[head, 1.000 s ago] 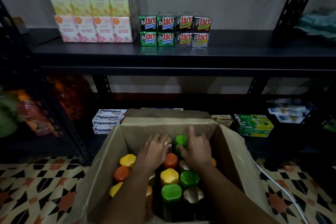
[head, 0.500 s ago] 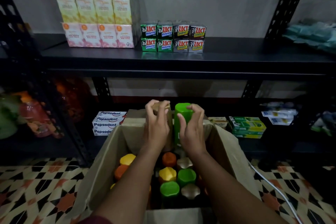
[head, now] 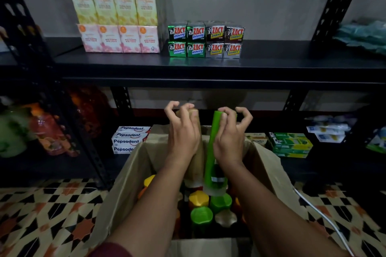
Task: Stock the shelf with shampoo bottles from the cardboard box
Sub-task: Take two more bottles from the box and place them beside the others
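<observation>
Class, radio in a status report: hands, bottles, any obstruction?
Left hand grips tan bottle; right hand grips green bottle. Both lifted above cardboard box. Nothing blocking.

1. Under the fingers [head: 224, 115] we see a matt brown cardboard box [head: 133, 173].
2. Between the fingers, the green bottle [head: 213, 152] looks like smooth plastic.
3. Above them, the black shelf [head: 271, 67] looks like smooth painted metal.
4. Below, the floor [head: 41, 215] is patterned tile.

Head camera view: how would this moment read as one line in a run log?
left hand: holds tan bottle | right hand: holds green bottle | both above cardboard box | shelf: not yet reached
</observation>
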`<state>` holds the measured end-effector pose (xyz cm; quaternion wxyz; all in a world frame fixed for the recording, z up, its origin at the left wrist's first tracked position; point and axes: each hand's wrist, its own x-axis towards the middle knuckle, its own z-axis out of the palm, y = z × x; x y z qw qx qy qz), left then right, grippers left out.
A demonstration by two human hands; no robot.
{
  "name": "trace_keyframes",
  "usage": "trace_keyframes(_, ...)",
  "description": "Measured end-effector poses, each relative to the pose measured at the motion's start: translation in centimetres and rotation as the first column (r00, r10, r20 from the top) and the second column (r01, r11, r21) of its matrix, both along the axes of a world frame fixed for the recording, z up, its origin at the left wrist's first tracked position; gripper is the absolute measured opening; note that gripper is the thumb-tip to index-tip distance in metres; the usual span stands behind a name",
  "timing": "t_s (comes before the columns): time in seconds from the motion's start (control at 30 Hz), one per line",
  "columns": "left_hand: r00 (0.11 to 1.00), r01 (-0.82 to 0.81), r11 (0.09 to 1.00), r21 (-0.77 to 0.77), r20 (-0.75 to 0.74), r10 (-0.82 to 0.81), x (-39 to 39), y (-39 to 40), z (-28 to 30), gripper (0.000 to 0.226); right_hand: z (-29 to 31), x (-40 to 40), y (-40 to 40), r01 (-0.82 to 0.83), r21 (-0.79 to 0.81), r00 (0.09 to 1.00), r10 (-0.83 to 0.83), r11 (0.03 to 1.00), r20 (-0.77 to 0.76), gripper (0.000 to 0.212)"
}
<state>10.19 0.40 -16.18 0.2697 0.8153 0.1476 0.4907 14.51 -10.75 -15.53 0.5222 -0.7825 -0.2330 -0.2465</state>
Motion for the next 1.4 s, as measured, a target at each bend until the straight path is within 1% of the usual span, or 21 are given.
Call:
trace_keyframes(0.07,0.999,-0.013,1.000,0.012,-0.040,0.014,-0.1,-0.2,-0.1,0.043,-0.2,0.0,0.1,0.001,-0.081,1.000,-0.001,0.997,-0.007,0.028)
trace_keyframes(0.17,0.996,-0.019,1.000,0.023,-0.086,0.021,-0.1,-0.4,-0.6,0.038,-0.7,0.0,0.3,0.016,-0.159,1.000,-0.015,0.987,0.004,0.039)
trace_keyframes(0.23,0.996,-0.016,0.999,0.034,-0.085,0.019,-0.1,-0.3,-0.9,0.035,-0.8,0.0,0.3,0.032,-0.151,1.000,-0.031,0.988,0.003,0.039)
trace_keyframes(0.4,0.998,0.029,0.987,0.156,-0.051,-0.021,-0.3,0.0,-0.6,0.028,-0.6,0.4,0.7,0.066,-0.084,0.996,-0.061,0.994,0.064,0.038)
trace_keyframes(0.53,0.998,0.031,0.976,0.214,-0.064,-0.017,-0.5,-0.4,-1.3,0.025,-1.3,0.6,0.7,0.065,-0.086,0.995,-0.058,0.994,0.087,0.039)
trace_keyframes(0.6,0.998,0.033,0.977,0.211,-0.059,-0.021,-0.6,-0.4,-2.0,0.024,-2.1,0.7,0.5,0.041,-0.118,0.993,-0.028,0.992,0.113,0.038)
trace_keyframes(0.7,0.998,0.013,0.985,0.174,-0.055,-0.003,-0.5,-0.3,-2.3,0.023,-2.9,1.0,0.2,0.023,-0.159,0.994,-0.005,0.987,0.108,0.036)
trace_keyframes(0.8,0.997,0.019,0.986,0.168,-0.078,-0.006,-0.5,-0.4,-2.4,0.027,-3.1,1.2,0.1,0.038,-0.152,0.994,-0.022,0.988,0.105,0.034)
trace_keyframes(0.9,0.995,0.047,0.984,0.172,-0.094,-0.031,-0.6,-0.4,-2.9,0.038,-3.1,1.1,-0.1,0.052,-0.139,0.994,-0.037,0.989,0.107,0.033)
trace_keyframes(1.0,0.995,0.051,0.989,0.140,-0.093,-0.038,-0.5,-0.2,-2.9,0.047,-3.2,1.2,-0.2,0.052,-0.139,0.995,-0.039,0.989,0.096,0.039)
trace_keyframes(1.07,0.994,0.063,0.991,0.117,-0.101,-0.052,-0.5,-0.1,-3.1,0.057,-3.4,1.3,-0.4,0.049,-0.167,0.995,-0.033,0.985,0.094,0.051)
trace_keyframes(1.2,0.991,0.095,0.990,0.107,-0.100,-0.084,-1.1,-0.6,-4.5,0.087,-4.4,0.7,-1.0,0.044,-0.220,0.996,-0.027,0.974,0.080,0.077)
trace_keyframes(1.27,0.988,0.092,0.992,0.081,-0.130,-0.081,-1.3,-1.1,-5.2,0.099,-4.9,0.4,-1.0,0.035,-0.237,0.999,-0.024,0.971,0.046,0.090)
trace_keyframes(1.33,0.985,0.082,0.995,0.054,-0.158,-0.072,-1.3,-1.3,-5.5,0.104,-5.1,0.3,-0.9,0.023,-0.247,1.000,-0.022,0.969,0.004,0.098)
trace_keyframes(1.4,0.984,0.071,0.996,0.049,-0.168,-0.062,-1.4,-1.4,-5.6,0.105,-5.3,0.0,-0.6,0.023,-0.267,1.000,-0.026,0.963,-0.010,0.102)
